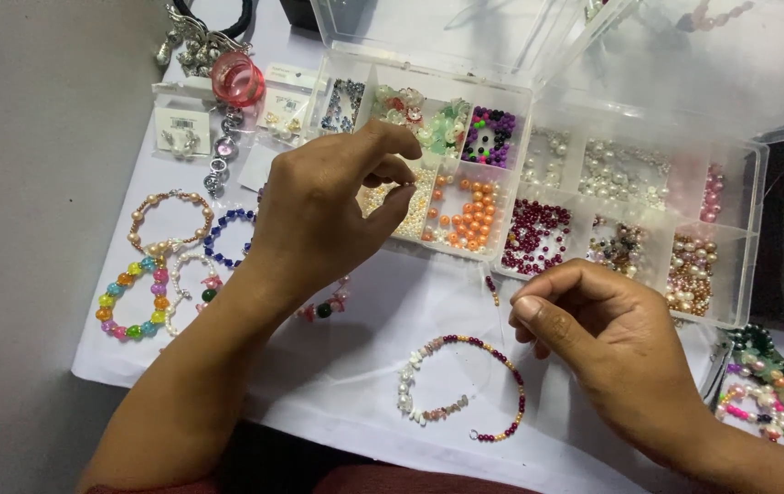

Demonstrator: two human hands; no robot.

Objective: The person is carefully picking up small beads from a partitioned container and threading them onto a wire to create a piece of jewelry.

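finished beaded bracelets (168, 265) are lying at the far left on the white cloth (392, 302), while the left hand (319, 215) is being held over the clear bead organiser (538, 192), thumb and forefinger pinched as if on something tiny. a half-strung bracelet (460, 384), judged light, limp and apt to spill beads, is lying between the hands. its thin thread seems to be pinched by the right hand (611, 352); gripping it near the last bead seems safest.

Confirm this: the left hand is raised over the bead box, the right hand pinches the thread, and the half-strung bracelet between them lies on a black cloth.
One thing is wrong: the cloth is white, not black, as the head view shows. The rest holds: the left hand is raised over the bead box, the right hand pinches the thread, and the half-strung bracelet lies between them.
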